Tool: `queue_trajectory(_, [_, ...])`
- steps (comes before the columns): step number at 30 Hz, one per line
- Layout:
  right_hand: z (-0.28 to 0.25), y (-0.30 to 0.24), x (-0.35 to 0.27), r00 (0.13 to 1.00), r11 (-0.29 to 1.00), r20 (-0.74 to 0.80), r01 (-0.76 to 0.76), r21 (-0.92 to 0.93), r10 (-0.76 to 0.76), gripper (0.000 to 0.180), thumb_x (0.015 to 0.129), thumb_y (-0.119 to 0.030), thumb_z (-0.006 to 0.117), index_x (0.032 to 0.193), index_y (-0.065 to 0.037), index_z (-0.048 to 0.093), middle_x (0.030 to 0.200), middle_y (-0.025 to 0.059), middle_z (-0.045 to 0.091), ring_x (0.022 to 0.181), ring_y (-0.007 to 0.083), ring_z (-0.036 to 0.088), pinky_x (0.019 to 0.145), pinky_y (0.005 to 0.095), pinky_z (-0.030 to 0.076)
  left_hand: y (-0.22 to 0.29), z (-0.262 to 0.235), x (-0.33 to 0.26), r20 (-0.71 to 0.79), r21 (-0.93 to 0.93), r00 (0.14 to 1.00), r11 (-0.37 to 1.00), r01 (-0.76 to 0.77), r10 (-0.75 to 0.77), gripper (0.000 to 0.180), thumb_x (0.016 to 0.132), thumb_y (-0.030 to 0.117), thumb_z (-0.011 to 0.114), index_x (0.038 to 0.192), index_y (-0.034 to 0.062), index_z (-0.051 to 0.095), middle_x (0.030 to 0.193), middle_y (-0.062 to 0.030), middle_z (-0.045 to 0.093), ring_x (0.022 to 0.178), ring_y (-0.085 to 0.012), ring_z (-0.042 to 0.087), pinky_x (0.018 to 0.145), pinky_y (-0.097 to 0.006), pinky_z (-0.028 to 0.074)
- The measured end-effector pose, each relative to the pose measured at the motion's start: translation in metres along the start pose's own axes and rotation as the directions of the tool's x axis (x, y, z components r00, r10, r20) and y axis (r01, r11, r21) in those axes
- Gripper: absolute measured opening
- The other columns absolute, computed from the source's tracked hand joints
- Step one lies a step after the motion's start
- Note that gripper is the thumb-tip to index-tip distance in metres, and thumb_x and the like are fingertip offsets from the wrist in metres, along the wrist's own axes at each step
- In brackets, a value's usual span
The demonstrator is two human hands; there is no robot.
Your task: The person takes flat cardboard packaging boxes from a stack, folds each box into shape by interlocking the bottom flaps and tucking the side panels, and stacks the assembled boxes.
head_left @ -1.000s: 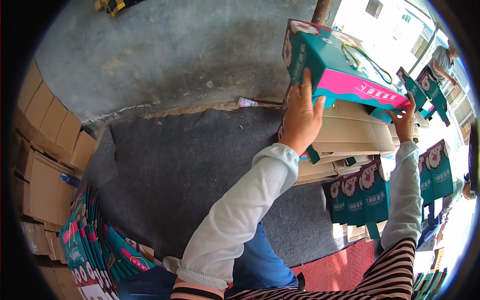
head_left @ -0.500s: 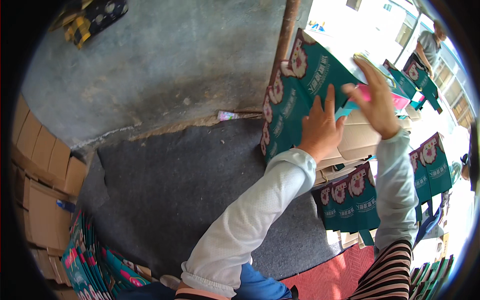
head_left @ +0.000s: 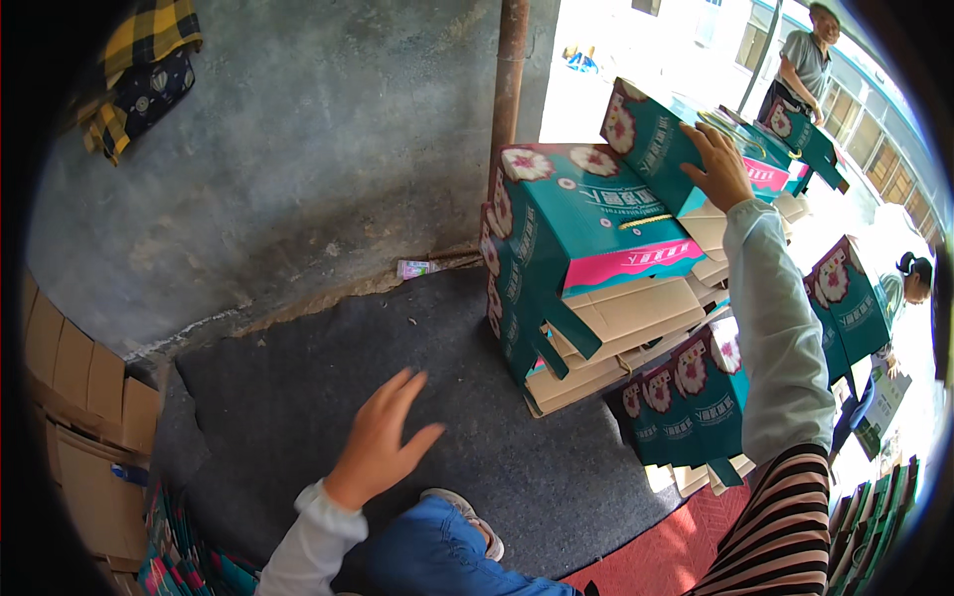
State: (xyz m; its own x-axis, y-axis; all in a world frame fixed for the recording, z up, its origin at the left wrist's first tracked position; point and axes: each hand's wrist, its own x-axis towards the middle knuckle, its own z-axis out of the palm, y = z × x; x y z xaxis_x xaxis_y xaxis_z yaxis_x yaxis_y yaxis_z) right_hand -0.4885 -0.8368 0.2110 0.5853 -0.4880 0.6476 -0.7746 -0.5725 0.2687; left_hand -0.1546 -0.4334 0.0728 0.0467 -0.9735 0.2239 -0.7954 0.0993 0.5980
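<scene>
My left hand hangs in the air over the dark mat, fingers apart and holding nothing. At the upper right, my right hand reaches to a teal carton with pink-and-white flower pictures, its spread fingers at the carton's upper edge. In front of it lies another teal carton with a pink band and a yellow cord handle. This one tops a stack whose brown cardboard flaps show on the near side.
Beside the stack stand more teal cartons. Brown boxes line the left side, with folded teal cartons below. A grey wall and a rusty pole rise behind. Two people are at the right.
My left hand has come off the cartons, down and to the left. My right hand stays by the top carton. The view has shifted, and a carton's top with its cord handle now shows.
</scene>
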Motion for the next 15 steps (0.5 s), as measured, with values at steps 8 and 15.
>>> queue_trajectory(8, [0.024,0.052,0.01,0.998,1.0,0.068,0.014,0.019,-0.015,0.068,0.072,-0.015,0.072,0.132,-0.015,0.041,0.134,0.0122,0.042,0.124,0.0323,0.037,0.103,0.041,0.032,-0.061,-0.022,-0.213,-0.108,0.101,0.802,0.796,0.597,-0.588,0.053,0.08,0.021,0.064,0.123,-0.003,0.046,0.128,-0.0245,0.042,0.115,-0.0391,0.045,0.095,-0.043,0.038])
queue_trajectory(15, [0.03,0.084,0.005,0.984,0.987,0.147,-0.077,-0.138,0.097,0.07,0.071,-0.017,0.073,0.133,-0.019,0.04,0.135,0.009,0.041,0.124,0.03,0.038,0.102,0.0411,0.032,-0.065,0.015,-0.307,-0.148,0.119,0.731,0.722,0.682,-0.666,0.052,0.078,0.018,0.066,0.122,-0.0015,0.046,0.127,-0.0243,0.042,0.117,-0.0391,0.043,0.097,-0.041,0.037])
